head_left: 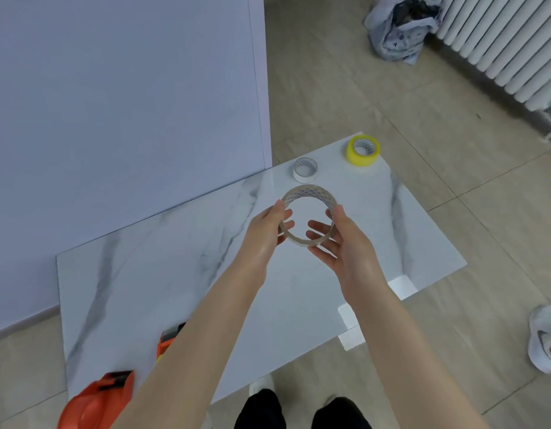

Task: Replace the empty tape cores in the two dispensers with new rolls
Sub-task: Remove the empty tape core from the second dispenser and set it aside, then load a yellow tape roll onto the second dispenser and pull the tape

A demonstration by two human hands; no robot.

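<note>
The left grip (264,230) and right grip (342,239) each pinch one side of a thin ring (311,193), thumb outside and fingers inside. It hangs in the air between them above the desk (175,274), its opening turned up toward the eyes, probably so it can be checked. It looks like an empty core, though a last layer of clear tape cannot be ruled out. Just beyond the grips stands a white core (305,170), and farther off to the right a full yellow roll (363,151), kept within reach. Two orange dispensers (94,400) (167,340) lie back near the left forearm.
</note>
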